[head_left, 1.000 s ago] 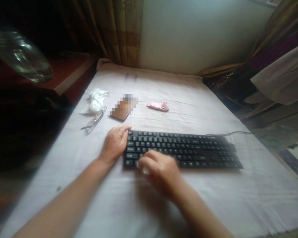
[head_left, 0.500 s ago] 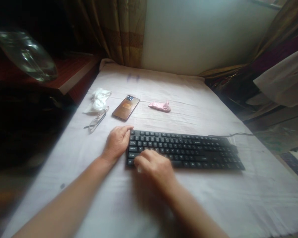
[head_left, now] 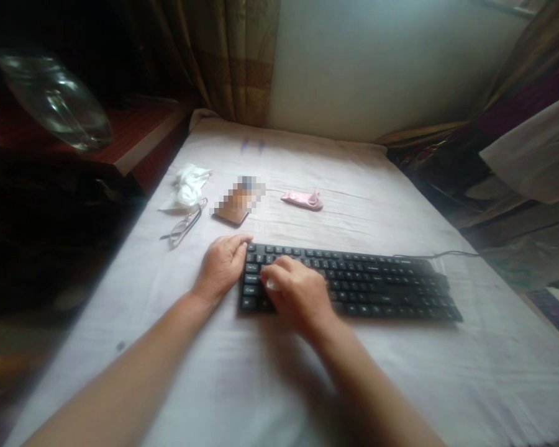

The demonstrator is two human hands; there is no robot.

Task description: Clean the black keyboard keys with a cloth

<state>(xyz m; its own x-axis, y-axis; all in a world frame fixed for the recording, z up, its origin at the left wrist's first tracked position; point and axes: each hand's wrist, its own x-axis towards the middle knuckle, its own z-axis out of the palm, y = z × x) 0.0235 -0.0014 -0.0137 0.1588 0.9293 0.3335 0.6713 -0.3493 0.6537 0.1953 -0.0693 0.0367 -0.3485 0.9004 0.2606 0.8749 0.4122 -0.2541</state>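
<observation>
A black keyboard (head_left: 386,287) lies flat on the cloth-covered surface. Its left end is gripped by my left hand (head_left: 221,264), with the thumb by the top left corner. Over the left-hand keys, my right hand (head_left: 300,293) is closed, fingers bent down. A small bit of something white (head_left: 272,284) shows beneath its fingers; most of it is hidden, so its kind is unclear. The hand also covers several keys.
Beyond the keyboard lie a crumpled white plastic bag (head_left: 190,185), eyeglasses (head_left: 182,230), a partly pixelated phone (head_left: 233,210) and a small pink packet (head_left: 302,198). A keyboard cable (head_left: 447,252) runs right. A glass jar (head_left: 58,102) stands on a reddish wooden table (head_left: 140,133) at left.
My right hand has moved up over the keys, away from the keyboard's lower left edge and slightly right. My left hand keeps its grip on the keyboard.
</observation>
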